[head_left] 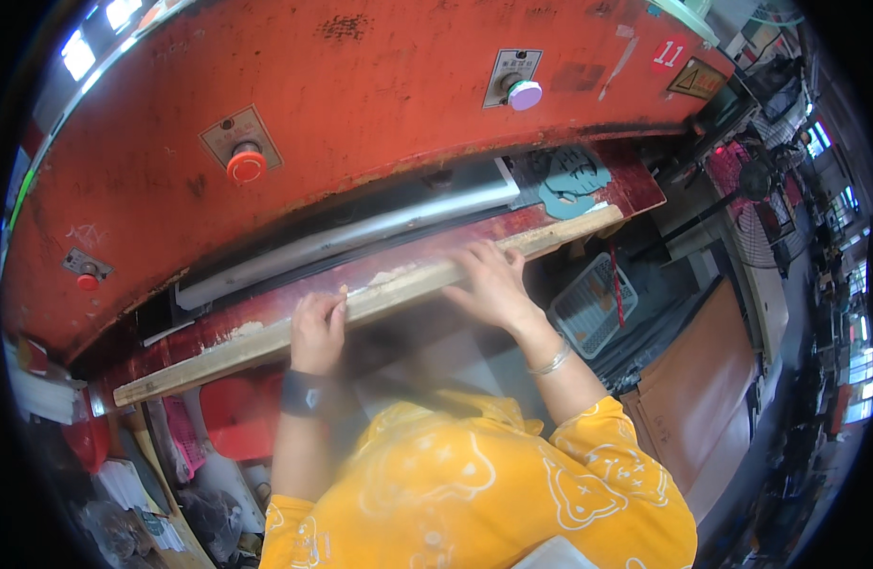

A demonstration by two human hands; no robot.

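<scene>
The left hand is curled in a narrow grip on the near edge of a long pale wooden board, its fingertips hidden behind the knuckles. The right hand is laid flat and wide on the same board, nothing being clasped by it. The board is carried along the front of the dark red surface of a large orange-red press. The space between the forearms is blurred and cannot be made out. A grey-blue cut piece is seen on the surface to the right, partly shadowed. An orange button and a pale lilac button are mounted on the press above. A grey basket is partly covered by the right wrist.
</scene>
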